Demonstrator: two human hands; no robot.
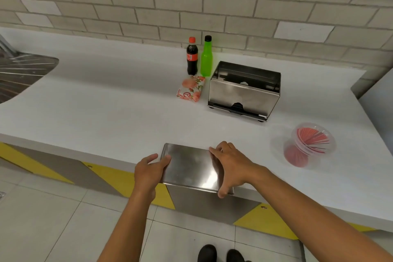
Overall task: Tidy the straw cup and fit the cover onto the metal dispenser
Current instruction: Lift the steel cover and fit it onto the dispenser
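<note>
A shiny metal cover [191, 168] lies at the front edge of the white counter [106, 102], partly overhanging it. My left hand [148, 173] grips its left side and my right hand [229, 166] grips its right side, thumb under the front rim. The open metal dispenser [244, 91] stands farther back, right of centre, its top uncovered. A clear plastic cup [312, 144] full of red straws lies on its side at the right.
A cola bottle [192, 57] and a green bottle [206, 57] stand by the tiled wall behind a flowered napkin pack [190, 89]. A steel sink drainer [21, 72] is at the far left. Yellow-and-grey striping runs below the counter edge.
</note>
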